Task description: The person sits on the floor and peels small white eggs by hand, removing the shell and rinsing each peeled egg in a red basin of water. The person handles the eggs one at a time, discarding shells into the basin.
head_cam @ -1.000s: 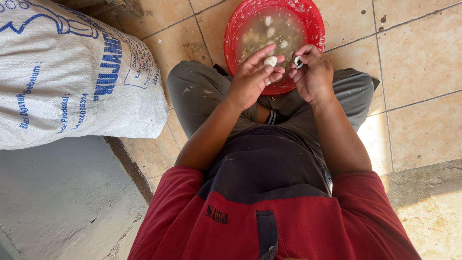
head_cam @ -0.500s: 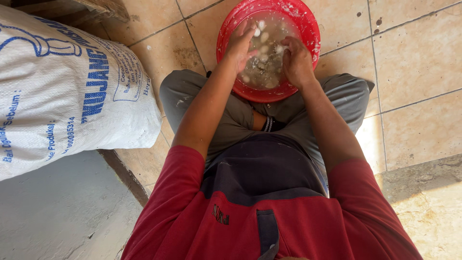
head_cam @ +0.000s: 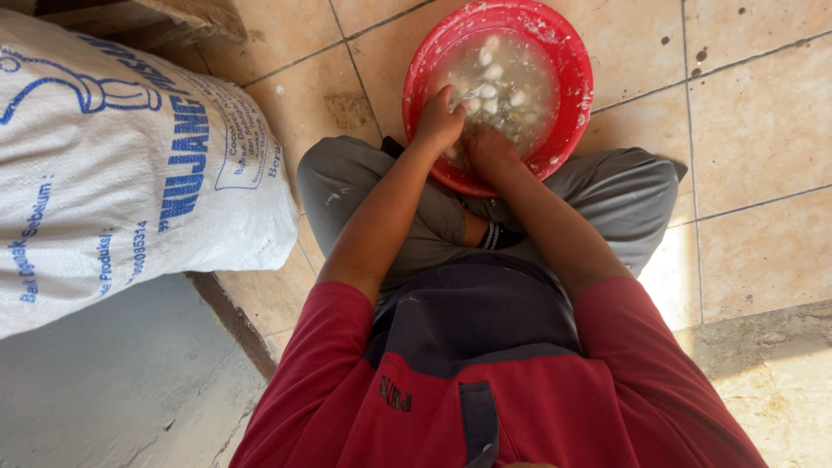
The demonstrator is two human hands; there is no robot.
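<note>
Both hands, left (head_cam: 440,121) and right (head_cam: 490,149), down in the red bowl (head_cam: 574,121) of cloudy water, fingers hidden, grip impossible to tell.

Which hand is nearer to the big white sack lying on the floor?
Left. The left hand is at the red basin's near rim, on the side toward the white sack; the right hand sits beside it, farther from the sack.
</note>
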